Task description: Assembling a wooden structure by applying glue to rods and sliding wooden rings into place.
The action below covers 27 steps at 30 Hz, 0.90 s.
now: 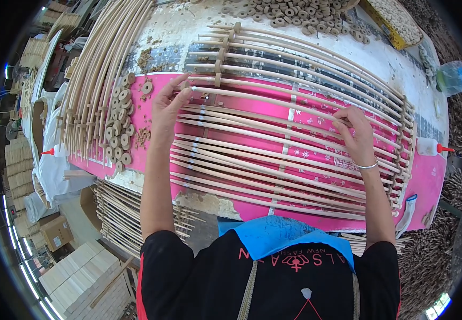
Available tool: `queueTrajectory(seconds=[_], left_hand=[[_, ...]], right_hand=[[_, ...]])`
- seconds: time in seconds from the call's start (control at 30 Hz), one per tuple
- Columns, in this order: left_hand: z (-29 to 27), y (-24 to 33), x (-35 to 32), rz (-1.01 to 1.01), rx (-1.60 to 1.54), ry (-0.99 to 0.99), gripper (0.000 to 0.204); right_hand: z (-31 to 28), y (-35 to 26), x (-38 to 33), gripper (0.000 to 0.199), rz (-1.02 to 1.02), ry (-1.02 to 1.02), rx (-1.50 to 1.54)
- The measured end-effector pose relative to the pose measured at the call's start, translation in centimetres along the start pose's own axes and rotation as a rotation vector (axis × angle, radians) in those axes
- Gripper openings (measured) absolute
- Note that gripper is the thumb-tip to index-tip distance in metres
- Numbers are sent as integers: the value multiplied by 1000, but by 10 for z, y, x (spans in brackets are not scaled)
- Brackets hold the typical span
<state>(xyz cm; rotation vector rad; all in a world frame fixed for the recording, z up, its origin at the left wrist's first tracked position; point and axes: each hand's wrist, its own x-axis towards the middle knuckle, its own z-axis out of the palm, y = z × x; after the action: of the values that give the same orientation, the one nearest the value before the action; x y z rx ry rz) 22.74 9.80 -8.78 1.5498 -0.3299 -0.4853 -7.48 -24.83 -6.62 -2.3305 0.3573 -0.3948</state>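
Wearing a black shirt (204, 288) and blue cloth (289, 232) nearest the camera, reaching forward over a pink sheet (428, 184). Pinching what looks like a small wooden ring (185, 84) between thumb and fingertips of the left hand (166, 106), at the whitened end of one pale rod (225, 93). Steadying that rod farther right with curled fingertips of the right hand (358, 130), apparently closed around it, though not showing the contact fully. Holding it crosswise between both grips. Probably handling as light, fairly stiff and snappable, perhaps slippery at the white tip; best taking hold near mid-length and just behind that tip. Counting roughly six rods (273, 34) beyond the grip, bearing about six threaded rings (221, 55); about a dozen bodyward rods (231, 151), overlapping too much for certainty; over twenty loose rings (115, 142) left of the left hand; two red-tipped bottles (426, 146), flanking the grips; one bracelet (368, 166) below the right grip.
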Motion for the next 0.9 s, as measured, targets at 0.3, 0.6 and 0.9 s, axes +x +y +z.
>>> queueTrajectory(seconds=[0.3,0.6,0.9], left_hand=[[13,5,-1,-19,-35,-18,40],[22,7,-5,25,-30,-14,57],[36,11,-9,9,-31,3,64]], right_hand=[[-3,1,2,11,-84,45,-160],[-1,6,2,14,-53,29,-195],[2,5,1,14,61,-21,-24]])
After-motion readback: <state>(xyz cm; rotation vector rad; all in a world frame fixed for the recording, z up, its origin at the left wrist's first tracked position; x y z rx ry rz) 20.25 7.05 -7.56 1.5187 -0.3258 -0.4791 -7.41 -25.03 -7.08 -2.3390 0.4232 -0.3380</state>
